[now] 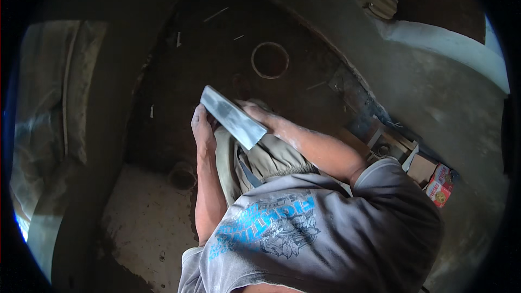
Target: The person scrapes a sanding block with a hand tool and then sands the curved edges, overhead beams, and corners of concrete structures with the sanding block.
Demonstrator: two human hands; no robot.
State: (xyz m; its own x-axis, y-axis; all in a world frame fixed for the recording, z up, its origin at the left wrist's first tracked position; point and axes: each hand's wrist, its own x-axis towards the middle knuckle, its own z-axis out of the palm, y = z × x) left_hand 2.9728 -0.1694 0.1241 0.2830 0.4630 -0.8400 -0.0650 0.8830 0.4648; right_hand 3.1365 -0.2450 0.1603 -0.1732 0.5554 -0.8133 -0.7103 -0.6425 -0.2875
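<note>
A long, flat-faced bar [232, 118], pale grey with darker smudges, lies slantwise above my lap. Its upper end points to the far left and its lower end toward my body. My left hand [201, 122] grips it near the upper left end, with the fingers partly behind it. On the far side my right hand [255, 112] closes around its edge, and the bar covers most of those fingers. Whitish dust coats my right hand and forearm. Below the bar are my khaki trousers [277, 157], with a dark strap hanging across them.
On the dark floor ahead lies a round ring [270, 60], with thin pale sticks scattered around. A red box [438, 185] and an open carton [392, 144] stand at my right. A pale board [146, 217] lies at the lower left, near a small round container [182, 177]. Walls rise on both sides.
</note>
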